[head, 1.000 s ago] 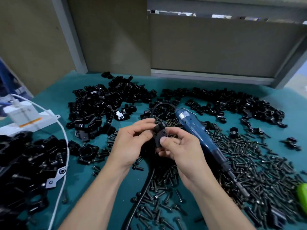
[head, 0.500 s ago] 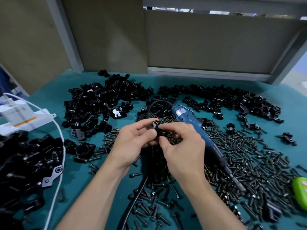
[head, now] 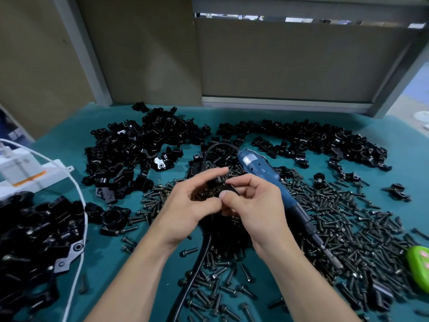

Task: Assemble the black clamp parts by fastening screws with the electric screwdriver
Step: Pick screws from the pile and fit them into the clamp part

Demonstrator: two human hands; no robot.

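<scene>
Over the middle of the table my left hand (head: 188, 205) and my right hand (head: 253, 205) both hold one small black clamp part (head: 220, 185) between fingertips and thumbs. Most of the part is hidden by my fingers. The blue electric screwdriver (head: 274, 189) lies on the table just right of my right hand, its bit pointing to the lower right, untouched by either hand. Its black cable (head: 199, 259) runs down between my forearms. Loose black screws (head: 348, 228) cover the green mat around and to the right of my hands.
Heaps of black clamp parts lie at the back left (head: 139, 149), the back right (head: 325, 145) and the near left (head: 30, 240). A white power strip (head: 27, 173) with a white cable (head: 79, 228) sits at the left. A green object (head: 420, 263) lies at the right edge.
Both hands have turned the clamp part between the fingers and shifted slightly. The screwdriver has stayed lying on the table.
</scene>
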